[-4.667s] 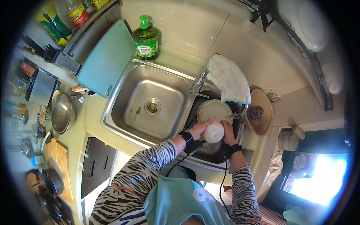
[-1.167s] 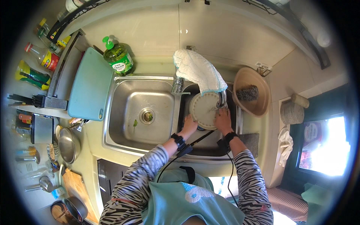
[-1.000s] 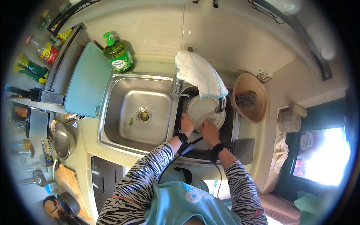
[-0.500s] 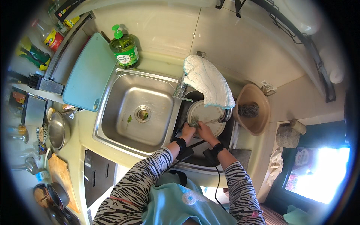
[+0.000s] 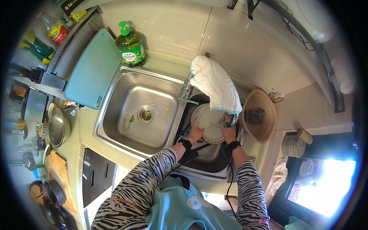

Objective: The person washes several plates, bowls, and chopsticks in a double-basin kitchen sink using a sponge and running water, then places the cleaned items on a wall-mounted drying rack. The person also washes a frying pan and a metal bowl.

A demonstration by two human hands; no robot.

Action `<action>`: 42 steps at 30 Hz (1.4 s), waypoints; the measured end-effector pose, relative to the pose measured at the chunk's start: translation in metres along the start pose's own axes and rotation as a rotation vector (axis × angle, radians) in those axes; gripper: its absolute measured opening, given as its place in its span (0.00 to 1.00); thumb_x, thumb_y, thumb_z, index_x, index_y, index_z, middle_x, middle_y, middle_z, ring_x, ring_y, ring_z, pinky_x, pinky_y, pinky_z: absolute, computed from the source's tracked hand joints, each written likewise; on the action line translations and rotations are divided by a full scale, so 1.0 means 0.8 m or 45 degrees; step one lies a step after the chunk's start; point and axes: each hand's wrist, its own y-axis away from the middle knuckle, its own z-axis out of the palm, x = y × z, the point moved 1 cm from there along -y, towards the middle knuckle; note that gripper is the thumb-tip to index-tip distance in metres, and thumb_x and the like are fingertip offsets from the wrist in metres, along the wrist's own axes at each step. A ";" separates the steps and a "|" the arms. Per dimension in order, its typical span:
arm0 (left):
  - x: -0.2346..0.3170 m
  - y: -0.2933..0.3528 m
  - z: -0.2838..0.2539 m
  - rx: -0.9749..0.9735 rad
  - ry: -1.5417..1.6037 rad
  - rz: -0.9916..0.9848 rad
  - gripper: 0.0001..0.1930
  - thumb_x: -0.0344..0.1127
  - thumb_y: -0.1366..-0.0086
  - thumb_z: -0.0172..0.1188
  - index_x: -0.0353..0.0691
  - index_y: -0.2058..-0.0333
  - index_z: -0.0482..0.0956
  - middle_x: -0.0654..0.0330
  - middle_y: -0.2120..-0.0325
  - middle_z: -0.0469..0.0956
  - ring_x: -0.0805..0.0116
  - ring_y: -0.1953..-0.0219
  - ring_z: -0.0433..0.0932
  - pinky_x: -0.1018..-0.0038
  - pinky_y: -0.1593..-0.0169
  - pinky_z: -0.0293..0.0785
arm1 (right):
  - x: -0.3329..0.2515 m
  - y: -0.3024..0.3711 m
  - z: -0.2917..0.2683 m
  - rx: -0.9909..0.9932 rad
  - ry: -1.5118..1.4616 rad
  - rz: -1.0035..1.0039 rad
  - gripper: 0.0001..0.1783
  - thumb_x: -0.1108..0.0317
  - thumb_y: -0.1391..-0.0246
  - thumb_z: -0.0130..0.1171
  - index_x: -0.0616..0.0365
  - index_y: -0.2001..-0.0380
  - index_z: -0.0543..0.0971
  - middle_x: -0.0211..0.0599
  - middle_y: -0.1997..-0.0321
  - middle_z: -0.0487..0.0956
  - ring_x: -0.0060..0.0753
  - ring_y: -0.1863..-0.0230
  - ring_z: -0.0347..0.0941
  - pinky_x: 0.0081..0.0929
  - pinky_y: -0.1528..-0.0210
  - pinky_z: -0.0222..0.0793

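A round white plate [image 5: 211, 129] with a patterned rim tilts in the right basin of the sink, with the edge of another dish showing behind it. My left hand [image 5: 196, 134] is closed on the plate's left edge. My right hand [image 5: 229, 134] is at the plate's right side, just below the faucet spout [image 5: 232, 121], its fingers partly hidden. A small greenish-grey clump by those fingers is too blurred to name. A white cloth [image 5: 214, 84] with blue-green edging drapes over the faucet. Both wrists wear black bands, with a dark cable hanging from the right one.
The left steel basin [image 5: 134, 111] has green scraps around its drain. A green soap pump bottle [image 5: 130, 48] and a light-blue cutting board [image 5: 92, 73] stand behind and left. To the right sits a tan basin [image 5: 264, 103] with a dark scouring pad [image 5: 255, 116].
My right hand has moved right, from the plate's near edge to its right side below the spout. My left hand has shifted slightly and holds the left edge. The plate has turned, showing more of its face.
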 end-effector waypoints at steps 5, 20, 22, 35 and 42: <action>0.036 0.047 -0.006 -0.204 0.109 -0.064 0.38 0.20 0.42 0.44 0.54 0.35 0.42 0.51 0.44 0.61 0.46 0.52 0.74 0.54 0.66 0.82 | 0.003 0.000 0.028 0.078 -0.042 -0.053 0.29 0.64 0.46 0.55 0.59 0.42 0.62 0.52 0.44 0.68 0.52 0.42 0.64 0.37 0.40 0.58; 0.055 0.104 -0.051 -0.366 -0.055 -0.015 0.37 0.18 0.47 0.44 0.50 0.37 0.51 0.52 0.51 0.68 0.56 0.59 0.78 0.65 0.75 0.83 | -0.098 0.106 0.019 -0.923 -0.321 -0.498 0.16 0.64 0.45 0.57 0.63 0.57 0.72 0.42 0.56 0.70 0.41 0.56 0.68 0.32 0.52 0.65; 0.070 0.112 -0.055 -0.346 -0.095 -0.031 0.34 0.18 0.48 0.45 0.44 0.40 0.56 0.52 0.56 0.71 0.59 0.63 0.79 0.67 0.75 0.82 | -0.100 0.129 -0.007 -0.930 -0.161 -0.571 0.17 0.61 0.46 0.56 0.63 0.59 0.74 0.50 0.56 0.70 0.48 0.56 0.68 0.37 0.53 0.65; 0.145 0.068 -0.052 -0.652 -0.396 -0.473 0.11 0.33 0.47 0.49 0.31 0.69 0.74 0.50 0.81 0.77 0.63 0.84 0.78 0.79 0.81 0.75 | -0.189 0.188 -0.127 -0.540 -0.216 -0.620 0.19 0.60 0.49 0.61 0.63 0.61 0.73 0.51 0.62 0.74 0.57 0.59 0.71 0.38 0.56 0.67; 0.153 0.089 -0.046 -0.614 -0.617 -0.456 0.53 0.80 0.46 0.34 0.40 0.35 0.52 0.44 0.35 0.52 0.43 0.35 0.53 0.46 0.44 0.63 | -0.174 0.186 -0.123 -0.427 -0.834 -0.145 0.17 0.64 0.47 0.63 0.65 0.59 0.75 0.40 0.65 0.80 0.19 0.62 0.71 0.25 0.60 0.69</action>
